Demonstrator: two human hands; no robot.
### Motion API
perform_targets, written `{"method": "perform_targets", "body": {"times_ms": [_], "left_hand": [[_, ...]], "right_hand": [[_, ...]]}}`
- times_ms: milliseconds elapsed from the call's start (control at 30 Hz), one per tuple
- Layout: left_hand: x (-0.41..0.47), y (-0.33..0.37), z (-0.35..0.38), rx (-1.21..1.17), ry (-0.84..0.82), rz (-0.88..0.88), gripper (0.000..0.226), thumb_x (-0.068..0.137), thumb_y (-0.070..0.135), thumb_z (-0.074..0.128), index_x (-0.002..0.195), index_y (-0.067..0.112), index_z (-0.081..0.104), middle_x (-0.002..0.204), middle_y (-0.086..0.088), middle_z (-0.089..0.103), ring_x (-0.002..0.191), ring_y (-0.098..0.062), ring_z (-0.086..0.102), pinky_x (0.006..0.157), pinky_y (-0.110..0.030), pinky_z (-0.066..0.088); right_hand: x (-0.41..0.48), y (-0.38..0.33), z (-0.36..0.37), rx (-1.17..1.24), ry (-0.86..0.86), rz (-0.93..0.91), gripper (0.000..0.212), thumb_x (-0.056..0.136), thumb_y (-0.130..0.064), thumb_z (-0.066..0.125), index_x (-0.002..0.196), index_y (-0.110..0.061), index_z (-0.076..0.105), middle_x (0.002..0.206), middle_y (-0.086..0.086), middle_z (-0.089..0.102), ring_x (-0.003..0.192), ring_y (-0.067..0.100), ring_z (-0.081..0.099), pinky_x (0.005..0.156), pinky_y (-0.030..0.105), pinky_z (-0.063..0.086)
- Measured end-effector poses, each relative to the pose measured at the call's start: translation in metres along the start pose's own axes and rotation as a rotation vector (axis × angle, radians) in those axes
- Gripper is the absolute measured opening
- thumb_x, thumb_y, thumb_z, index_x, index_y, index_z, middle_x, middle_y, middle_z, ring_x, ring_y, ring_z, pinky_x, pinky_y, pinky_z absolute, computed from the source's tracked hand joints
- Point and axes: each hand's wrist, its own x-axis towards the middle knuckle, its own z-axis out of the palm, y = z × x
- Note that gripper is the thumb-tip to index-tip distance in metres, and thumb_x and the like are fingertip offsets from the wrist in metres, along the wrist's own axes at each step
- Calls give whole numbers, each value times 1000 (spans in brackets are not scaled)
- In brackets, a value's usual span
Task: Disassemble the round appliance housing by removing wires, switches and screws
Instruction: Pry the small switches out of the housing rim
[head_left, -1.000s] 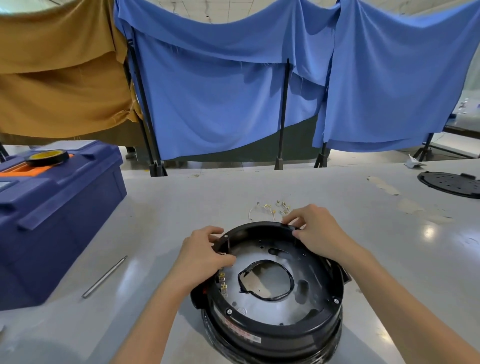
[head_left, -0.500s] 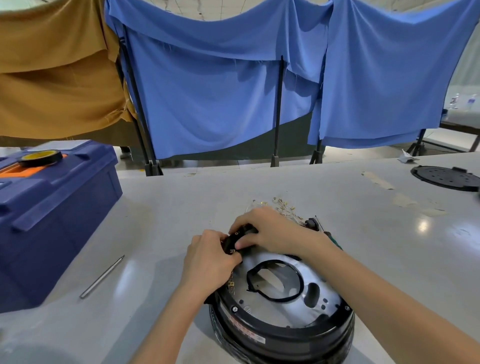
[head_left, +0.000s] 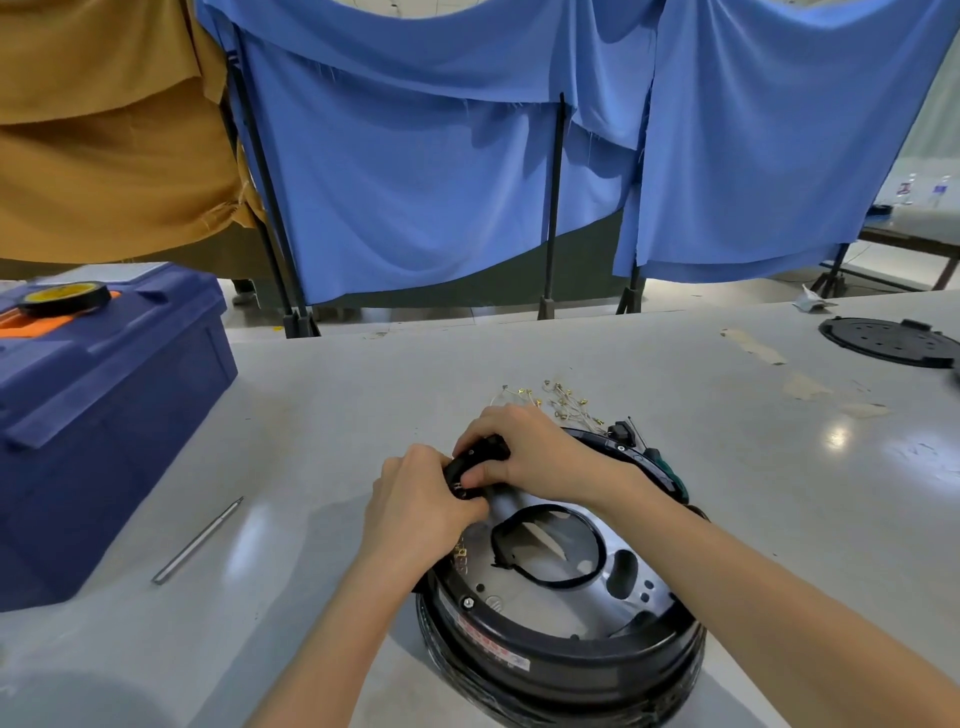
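Observation:
The round black appliance housing (head_left: 561, 660) lies on the grey table, its silver inner plate (head_left: 587, 603) and central black ring facing up. At its far left rim my left hand (head_left: 415, 509) and my right hand (head_left: 524, 457) meet on a small black switch part (head_left: 475, 460). Fingers of both hands curl round that part and pinch it. Brass terminals (head_left: 460, 558) show on the rim just below my left hand. Loose wires with gold connectors (head_left: 556, 397) lie on the table beyond the housing. A small black plug piece (head_left: 621, 431) sits by the far rim.
A blue toolbox (head_left: 98, 415) with a tape roll (head_left: 65, 299) on top stands at the left. A thin metal rod (head_left: 200, 540) lies beside it. A black round lid (head_left: 888, 343) rests at the far right. Blue and brown cloths hang behind the table.
My right hand moved left from the far rim to join my left hand on the black switch part. The view shifted, so the housing now sits lower and to the right.

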Motion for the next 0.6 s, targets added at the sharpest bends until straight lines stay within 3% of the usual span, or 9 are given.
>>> {"method": "perform_targets", "body": {"times_ms": [167, 333, 600], "left_hand": [[1, 3, 2, 117, 16, -23, 21, 72, 26, 64, 84, 11, 55, 92, -13, 60, 87, -33, 58, 60, -31, 40], [-2, 1, 1, 102, 0, -20, 25, 74, 36, 64, 86, 14, 61, 88, -11, 63, 88, -31, 59, 60, -32, 42], [-6, 8, 2, 182, 72, -95, 22, 75, 29, 64, 85, 11, 56, 91, -11, 61, 85, -32, 59, 59, -31, 39]], "right_hand": [[-1, -1, -1, 33, -2, 12, 33, 73, -26, 80, 102, -14, 72, 99, 7, 66, 96, 19, 57, 86, 33, 43], [1, -1, 1, 18, 1, 12, 34, 71, -25, 81, 102, -13, 71, 99, 8, 64, 95, 21, 56, 88, 39, 43], [2, 1, 4, 6, -5, 16, 32, 71, -26, 80, 100, -14, 70, 98, 5, 63, 94, 21, 55, 87, 38, 44]]}}
